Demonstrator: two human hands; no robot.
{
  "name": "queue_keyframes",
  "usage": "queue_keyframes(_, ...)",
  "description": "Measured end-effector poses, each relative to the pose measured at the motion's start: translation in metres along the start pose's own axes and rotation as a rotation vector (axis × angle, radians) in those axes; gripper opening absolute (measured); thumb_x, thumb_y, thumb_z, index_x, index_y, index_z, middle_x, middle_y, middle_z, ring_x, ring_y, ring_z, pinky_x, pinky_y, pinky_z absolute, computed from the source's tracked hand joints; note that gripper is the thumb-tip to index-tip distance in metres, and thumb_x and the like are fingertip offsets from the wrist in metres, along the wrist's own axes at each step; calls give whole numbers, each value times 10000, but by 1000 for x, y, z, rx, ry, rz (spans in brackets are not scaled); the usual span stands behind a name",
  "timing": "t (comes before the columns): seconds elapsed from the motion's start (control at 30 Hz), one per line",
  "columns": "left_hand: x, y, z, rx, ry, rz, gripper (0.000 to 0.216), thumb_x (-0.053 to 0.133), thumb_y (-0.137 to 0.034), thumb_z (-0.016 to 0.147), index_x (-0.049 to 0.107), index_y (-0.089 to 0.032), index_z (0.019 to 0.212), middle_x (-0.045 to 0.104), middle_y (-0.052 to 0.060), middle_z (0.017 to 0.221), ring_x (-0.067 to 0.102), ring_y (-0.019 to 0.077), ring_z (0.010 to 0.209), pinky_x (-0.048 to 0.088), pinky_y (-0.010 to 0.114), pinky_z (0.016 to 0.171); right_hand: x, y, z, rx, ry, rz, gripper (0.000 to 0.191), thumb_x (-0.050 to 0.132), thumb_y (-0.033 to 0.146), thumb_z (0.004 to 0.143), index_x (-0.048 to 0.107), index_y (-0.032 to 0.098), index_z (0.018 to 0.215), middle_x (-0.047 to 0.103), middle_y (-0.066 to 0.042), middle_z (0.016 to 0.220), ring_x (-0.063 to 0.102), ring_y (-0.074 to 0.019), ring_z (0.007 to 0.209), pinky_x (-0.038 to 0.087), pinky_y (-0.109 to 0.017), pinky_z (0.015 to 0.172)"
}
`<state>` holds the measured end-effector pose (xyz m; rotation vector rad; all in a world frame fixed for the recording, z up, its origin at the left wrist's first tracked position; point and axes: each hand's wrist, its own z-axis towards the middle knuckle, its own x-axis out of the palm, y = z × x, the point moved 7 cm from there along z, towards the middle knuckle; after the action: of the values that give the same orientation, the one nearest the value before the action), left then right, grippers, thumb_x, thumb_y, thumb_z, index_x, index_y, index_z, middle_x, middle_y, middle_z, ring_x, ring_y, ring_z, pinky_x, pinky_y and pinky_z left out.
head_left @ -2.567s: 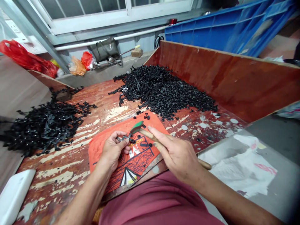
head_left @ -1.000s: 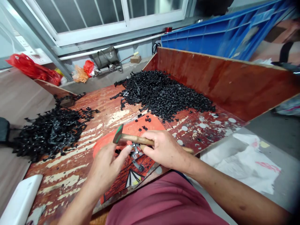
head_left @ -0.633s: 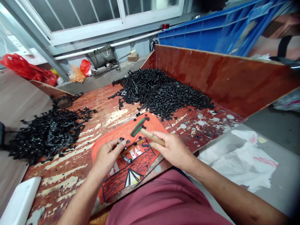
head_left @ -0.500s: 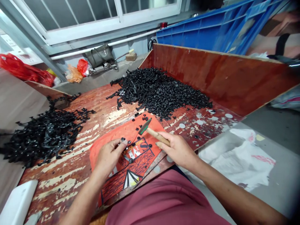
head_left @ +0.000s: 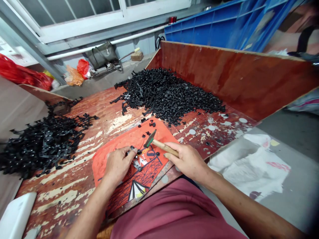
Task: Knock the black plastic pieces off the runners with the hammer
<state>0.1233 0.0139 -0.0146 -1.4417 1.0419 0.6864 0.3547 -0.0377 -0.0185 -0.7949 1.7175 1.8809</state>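
My right hand (head_left: 187, 160) grips the wooden handle of a small hammer (head_left: 157, 142) with a green head, held low over an orange printed mat (head_left: 117, 172). My left hand (head_left: 118, 164) rests on the mat, its fingertips pinching a small black metal piece (head_left: 136, 162) flat against it. A few loose black round bits (head_left: 149, 124) lie on the mat's far edge.
A large heap of black parts (head_left: 171, 96) lies at the back of the worn red wooden bench (head_left: 74, 186), another tangled heap (head_left: 42, 142) at the left. A red board wall (head_left: 236, 76) closes the right side, blue crates (head_left: 224, 26) behind it. A white object (head_left: 15, 215) sits front left.
The hammer swung up and away from the piece, then came back down toward it. My left hand kept the black piece on the mat and shifted slightly.
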Motion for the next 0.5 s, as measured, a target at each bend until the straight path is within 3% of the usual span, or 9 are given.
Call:
queue_keyframes(0.27, 2, 2, 2, 5, 47, 32, 452, 408, -502, 926, 719, -200, 798, 707, 43, 714, 636, 211, 714, 333, 268, 616, 1, 25, -1, -111, 11, -142, 419, 496, 304, 992, 532, 341, 1407, 721, -9, 1203, 703, -194, 978, 517, -291, 810)
queue_keyframes(0.5, -2, -9, -2, 87, 74, 122, 476, 282, -416, 992, 689, -204, 865, 750, 83, 881, 659, 249, 865, 338, 314, 728, 14, 40, 0, -218, 6, -286, 475, 519, 250, 988, 469, 358, 1448, 741, -5, 1131, 714, -201, 925, 525, -300, 750)
